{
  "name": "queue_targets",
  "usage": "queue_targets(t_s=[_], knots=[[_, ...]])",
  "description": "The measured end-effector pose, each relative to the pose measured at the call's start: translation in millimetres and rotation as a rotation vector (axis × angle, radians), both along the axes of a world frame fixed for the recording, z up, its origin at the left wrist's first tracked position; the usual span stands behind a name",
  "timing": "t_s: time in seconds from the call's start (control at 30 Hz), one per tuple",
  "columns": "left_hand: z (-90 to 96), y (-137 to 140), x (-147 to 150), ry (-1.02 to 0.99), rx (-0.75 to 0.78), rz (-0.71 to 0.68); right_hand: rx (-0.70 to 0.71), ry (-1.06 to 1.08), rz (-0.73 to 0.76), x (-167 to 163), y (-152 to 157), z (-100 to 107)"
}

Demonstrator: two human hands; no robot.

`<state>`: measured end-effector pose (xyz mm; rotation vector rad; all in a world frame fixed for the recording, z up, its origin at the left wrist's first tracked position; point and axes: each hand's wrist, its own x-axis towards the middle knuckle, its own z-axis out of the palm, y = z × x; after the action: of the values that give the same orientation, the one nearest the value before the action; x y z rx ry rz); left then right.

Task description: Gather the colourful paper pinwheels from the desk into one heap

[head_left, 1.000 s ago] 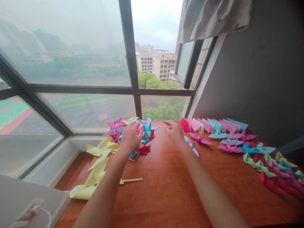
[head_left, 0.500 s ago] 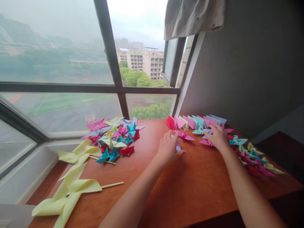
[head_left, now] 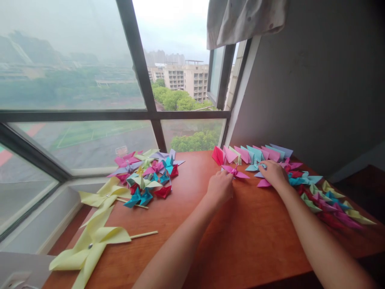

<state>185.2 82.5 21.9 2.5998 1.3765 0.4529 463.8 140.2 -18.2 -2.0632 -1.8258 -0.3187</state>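
My left hand (head_left: 221, 186) rests low over the wooden table, its fingers curled and closed. Whatever lies under them is hidden. Just beyond its fingertips is a magenta paper crane (head_left: 235, 172) with spread wings. My right hand (head_left: 274, 175) is at the right-hand group of folded paper, thumb and fingers pinched at a light-blue paper crane (head_left: 253, 167). Below that hand's thumb a pink paper wing (head_left: 264, 183) shows. Behind both hands stands a row of folded paper cranes, among them a red one (head_left: 218, 155) and a pink one (head_left: 230, 154).
Several colourful cranes (head_left: 325, 196) line the table's right edge. A mixed pile of cranes (head_left: 145, 183) lies on the left. Two yellow paper pinwheels (head_left: 90, 245) on sticks are at the front left. A window frame (head_left: 192, 115) and a grey wall (head_left: 315, 96) bound the table (head_left: 252, 245).
My left hand has moved slightly forward and its fingers have closed; the lavender paper beneath it is now hidden. My right hand stays at the light-blue crane. The view has shifted slightly.
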Motion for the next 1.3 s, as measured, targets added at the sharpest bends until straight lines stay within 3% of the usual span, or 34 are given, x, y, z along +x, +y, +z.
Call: queue_targets(t_s=[0.4,0.9,1.3], knots=[[-0.6,2.0,-10.2,0.020,-0.047,0.005,-0.080,-0.061,-0.063,1.6,-12.4,3.9],[-16.3,8.8,-17.0,-0.076,-0.099,0.038,-0.019,-0.084,0.002,13.1,-17.5,6.6],[-0.7,-3.7,-26.5,-0.127,-0.080,0.041,0.045,-0.009,0.028,-3.7,-27.3,11.3]])
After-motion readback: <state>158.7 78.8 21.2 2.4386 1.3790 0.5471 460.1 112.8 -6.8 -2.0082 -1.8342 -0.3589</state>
